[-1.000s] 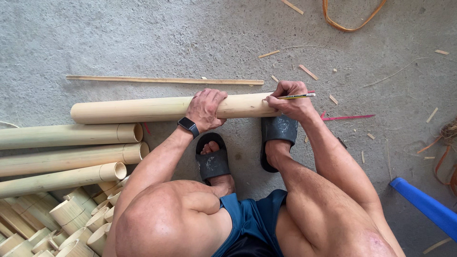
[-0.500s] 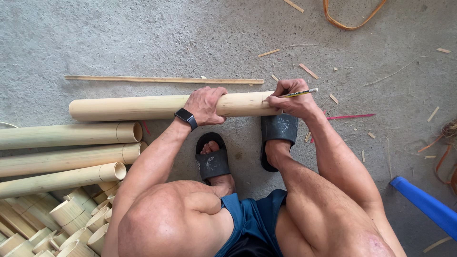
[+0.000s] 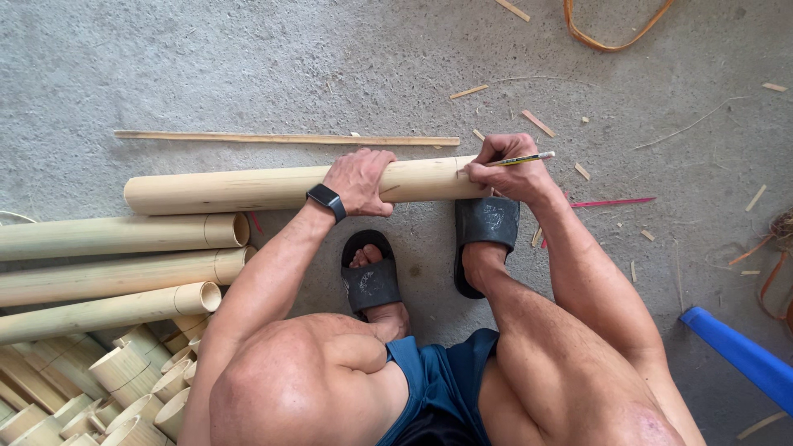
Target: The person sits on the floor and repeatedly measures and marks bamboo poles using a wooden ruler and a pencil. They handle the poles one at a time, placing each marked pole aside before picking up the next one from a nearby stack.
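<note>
Bamboo pole (image 3: 248, 188) is lying across the concrete floor (image 3: 248, 66), before the feet. Left hand (image 3: 361, 180) is curling over it, pinning it; best kept from rolling. Right hand (image 3: 508, 169) is pinching a pencil (image 3: 522, 158) at the pole's end. Pencil tip and any mark are hidden behind fingers.

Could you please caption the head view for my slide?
Left hand steadies a bamboo pole while right hand marks it with a pencil.

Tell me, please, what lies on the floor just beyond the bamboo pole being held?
A thin wooden strip lies on the concrete floor, parallel to the bamboo pole and apart from it. Whatever is beneath the pole is hidden.
</note>
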